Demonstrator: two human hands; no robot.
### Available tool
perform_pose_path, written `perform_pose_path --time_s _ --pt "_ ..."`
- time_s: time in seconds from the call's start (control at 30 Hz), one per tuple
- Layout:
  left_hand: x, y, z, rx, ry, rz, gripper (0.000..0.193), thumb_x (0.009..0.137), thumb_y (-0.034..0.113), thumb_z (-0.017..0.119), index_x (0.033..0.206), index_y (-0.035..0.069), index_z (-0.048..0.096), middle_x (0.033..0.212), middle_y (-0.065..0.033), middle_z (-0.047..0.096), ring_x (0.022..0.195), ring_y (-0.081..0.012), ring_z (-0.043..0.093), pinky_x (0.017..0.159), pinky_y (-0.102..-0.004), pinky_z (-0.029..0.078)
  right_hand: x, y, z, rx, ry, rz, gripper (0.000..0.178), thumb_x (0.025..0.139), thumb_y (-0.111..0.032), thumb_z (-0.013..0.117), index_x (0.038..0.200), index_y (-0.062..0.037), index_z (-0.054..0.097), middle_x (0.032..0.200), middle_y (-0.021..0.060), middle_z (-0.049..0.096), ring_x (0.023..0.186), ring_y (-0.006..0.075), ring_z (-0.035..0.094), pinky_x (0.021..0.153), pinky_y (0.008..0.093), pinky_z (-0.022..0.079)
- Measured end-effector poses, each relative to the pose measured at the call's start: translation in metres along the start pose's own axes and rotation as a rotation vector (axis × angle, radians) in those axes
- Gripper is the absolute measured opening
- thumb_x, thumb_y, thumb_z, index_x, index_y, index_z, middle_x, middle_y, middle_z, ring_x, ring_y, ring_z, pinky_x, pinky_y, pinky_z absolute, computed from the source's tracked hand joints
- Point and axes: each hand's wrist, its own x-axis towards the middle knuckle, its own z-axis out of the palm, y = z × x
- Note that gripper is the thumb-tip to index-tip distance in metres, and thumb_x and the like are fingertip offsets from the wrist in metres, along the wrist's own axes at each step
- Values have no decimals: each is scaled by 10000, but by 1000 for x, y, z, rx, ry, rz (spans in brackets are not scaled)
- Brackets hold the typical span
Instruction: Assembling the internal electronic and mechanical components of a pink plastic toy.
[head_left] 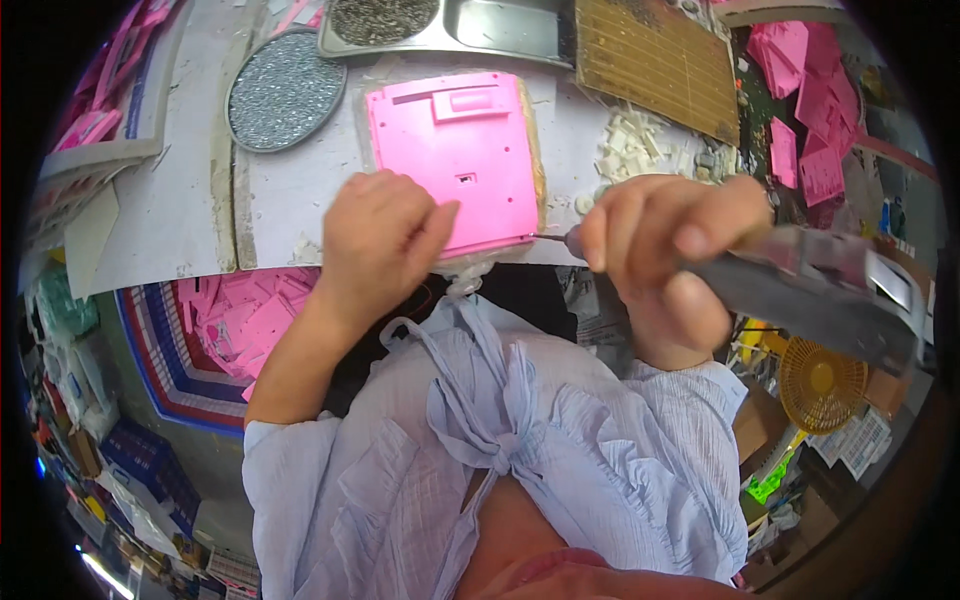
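Observation:
A pink plastic casing (440, 155) lies on the table in front of me, with small holes and a raised rectangular part near its far edge. Clear wrapping and a tan layer show around its rim. My left hand (372, 235) is closed at the casing's near left edge, its thumb resting on the pink surface; the curled fingertips are hidden. In my right hand (665, 250) I hold a dark grey electric screwdriver (815, 295), tilted nearly level. Its thin bit points left and reaches the casing's near right corner, at or beside a hole there.
Small silvery pieces fill a round dish (285, 90); a metal tray (510, 28) stands beside it. A brown ribbed board (655, 65) and white plastic parts (632, 145) lie to the right. Below the table's left edge, a basket (150, 350) holds pink parts. A yellow fan (822, 385) stands lower right.

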Motion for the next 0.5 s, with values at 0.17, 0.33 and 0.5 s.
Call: perform_pose_path --time_s 0.17,0.33,0.5 --pt "18 -5 9 -82 57 85 181 839 59 729 803 57 552 1051 -114 714 1039 -295 654 926 -410 460 -26 22 -16 15 -25 14 246 900 -30 637 1079 -37 468 749 85 545 655 166 524 673 364 498" --pt "17 -9 13 -10 -93 153 157 853 126 732 856 68 586 1156 -63 714 1190 -268 639 1064 -468 401 -31 32 -10 -66 47 38 239 896 -128 701 988 -76 487 655 65 535 562 170 512 609 371 502" --pt "14 -9 13 5 -94 130 143 868 118 710 843 68 578 1180 -61 714 1218 -252 630 1095 -478 383 -27 41 -5 -227 2 -60 310 892 -162 743 764 -94 469 564 58 533 462 208 519 487 342 489"
